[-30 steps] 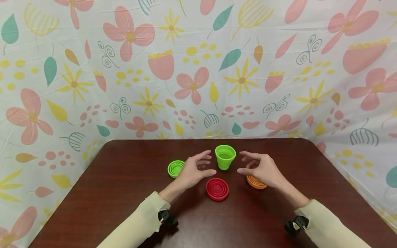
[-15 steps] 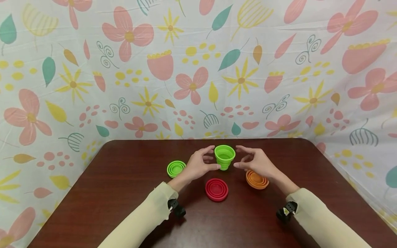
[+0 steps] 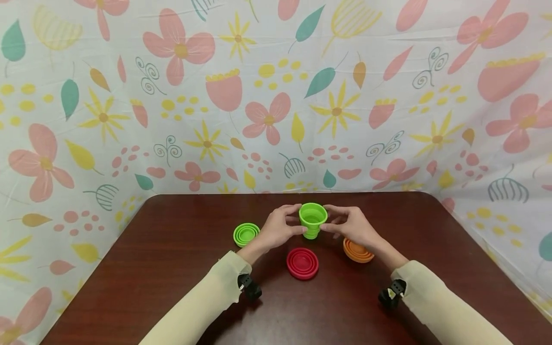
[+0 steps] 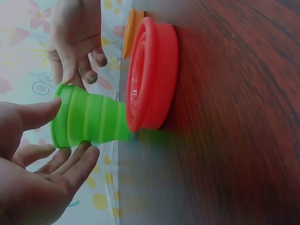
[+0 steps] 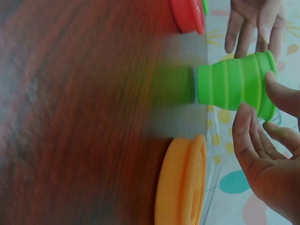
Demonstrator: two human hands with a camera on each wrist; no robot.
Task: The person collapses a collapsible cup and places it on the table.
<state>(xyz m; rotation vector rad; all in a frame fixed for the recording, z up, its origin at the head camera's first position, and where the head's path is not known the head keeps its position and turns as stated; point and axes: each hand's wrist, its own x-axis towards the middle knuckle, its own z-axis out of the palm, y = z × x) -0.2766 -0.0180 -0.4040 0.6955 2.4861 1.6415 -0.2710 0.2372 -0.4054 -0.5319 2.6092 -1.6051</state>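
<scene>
A green collapsible cup (image 3: pixel 313 220), pulled out to full height, stands upright between the two hands near the back of the table. My left hand (image 3: pixel 278 229) holds it from the left, thumb by the rim and fingers along the side. From the right, my right hand (image 3: pixel 354 226) holds it the same way, its thumb (image 5: pixel 282 93) at the rim in the right wrist view. The ringed wall of the cup (image 4: pixel 89 115) shows in the left wrist view. Just in front lies a red collapsed cup (image 3: pixel 303 263), folded flat.
Left of the hands, a second green collapsed cup (image 3: pixel 246 235) lies flat. An orange collapsed cup (image 3: pixel 357 251) rests under the right wrist, partly covered by it. The dark wooden table (image 3: pixel 172 249) ends at a flowered cloth (image 3: pixel 267 96) behind.
Both hands have moved inward from either side of the green cup and now touch it. The orange cup is a little more uncovered; the collapsed cups have stayed put.
</scene>
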